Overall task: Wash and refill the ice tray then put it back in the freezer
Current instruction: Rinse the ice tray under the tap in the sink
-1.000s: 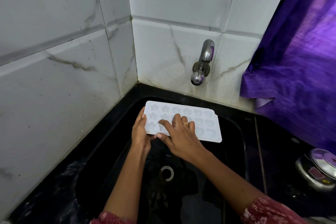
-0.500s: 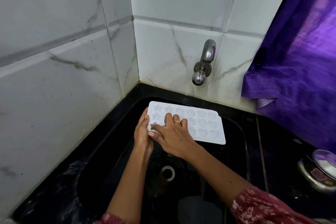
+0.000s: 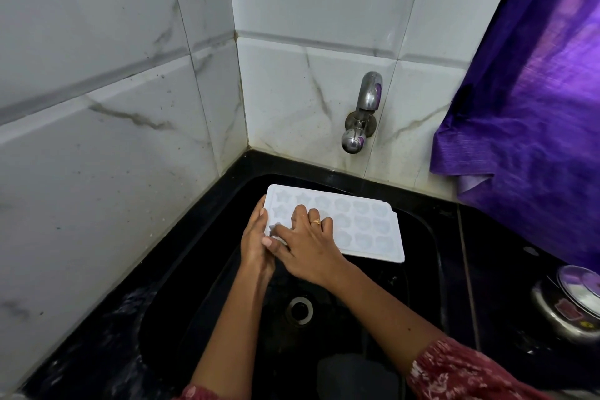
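Observation:
A white ice tray (image 3: 363, 224) with star- and flower-shaped cells hangs level over the black sink (image 3: 201, 269), below the tap. My left hand (image 3: 255, 237) grips its left end, thumb on the rim and fingers hidden underneath. My right hand (image 3: 306, 243) lies on top of the tray's left part, its fingers spread across the cells and bent into them, a ring on one finger. No water runs from the steel tap (image 3: 360, 117).
White marble-look tiles form the corner behind the sink. A purple curtain (image 3: 532, 107) hangs at the right. A steel lidded pot (image 3: 571, 302) stands on the black counter at the right edge. The drain (image 3: 300, 310) lies below my wrists.
My right hand has slid left across the tray toward my left hand, fingers rubbing the cells. The tray stays over the sink.

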### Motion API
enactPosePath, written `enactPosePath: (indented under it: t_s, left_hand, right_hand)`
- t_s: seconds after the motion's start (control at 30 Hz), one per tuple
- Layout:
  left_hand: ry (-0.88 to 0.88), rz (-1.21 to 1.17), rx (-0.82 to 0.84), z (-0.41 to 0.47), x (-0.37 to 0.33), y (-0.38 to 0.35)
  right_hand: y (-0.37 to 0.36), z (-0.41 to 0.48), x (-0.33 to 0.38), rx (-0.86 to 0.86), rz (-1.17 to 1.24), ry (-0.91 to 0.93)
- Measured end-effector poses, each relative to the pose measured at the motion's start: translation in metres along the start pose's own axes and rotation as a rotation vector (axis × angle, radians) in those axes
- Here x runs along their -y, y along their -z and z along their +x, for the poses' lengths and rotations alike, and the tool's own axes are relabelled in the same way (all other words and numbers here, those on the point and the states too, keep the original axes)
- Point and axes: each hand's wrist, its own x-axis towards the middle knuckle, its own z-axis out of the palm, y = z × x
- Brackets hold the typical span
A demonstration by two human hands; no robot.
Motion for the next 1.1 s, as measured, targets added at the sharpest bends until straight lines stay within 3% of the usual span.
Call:
enactPosePath:
  t_s: [0.1, 0.17, 0.27, 0.33, 0.43, 0.5, 0.53, 0.63, 0.73, 0.9, 1.1]
  left_hand:
    - [0.021, 0.021, 0.016, -0.003, 0.002, 0.000]
    - [0.015, 0.058, 0.007, -0.002, 0.001, -0.001]
    - [0.011, 0.123, -0.014, 0.001, 0.001, 0.005]
    - [0.037, 0.135, -0.042, 0.001, 0.001, 0.011]
    - [0.086, 0.129, -0.050, -0.001, 0.003, 0.018]
    - [0.101, 0.164, 0.003, -0.003, 0.004, 0.021]
    - [0.107, 0.189, 0.040, -0.003, 0.005, 0.023]
    - [0.151, 0.327, 0.161, -0.004, 0.001, 0.029]
    - [0.132, 0.494, 0.154, -0.002, -0.007, 0.030]
    - [-0.118, 0.745, 0.122, 0.006, -0.014, 0.031]
    - [-0.414, 0.897, 0.065, -0.002, -0.017, 0.023]
  right_hand:
    - [0.004, 0.001, -0.007, 0.012, 0.093, -0.001]
    - [0.015, -0.002, -0.019, -0.070, 0.153, -0.100]
    - [0.034, -0.015, -0.052, -0.276, 0.136, -0.427]
    - [0.043, -0.027, -0.076, -0.286, 0.216, -0.722]
    - [0.044, -0.044, -0.102, -0.121, 0.803, -0.943]
    - [0.040, -0.056, -0.110, -0.076, 1.171, -0.938]
    - [0.037, -0.060, -0.113, -0.081, 1.209, -0.920]
    - [0.027, -0.065, -0.121, -0.151, 1.192, -0.886]
    - [0.018, -0.068, -0.121, -0.238, 1.202, -0.848]
    - [0.013, -0.077, -0.116, -0.380, 1.144, -0.699]
    - [0.021, -0.085, -0.115, -0.441, 0.901, -0.552]
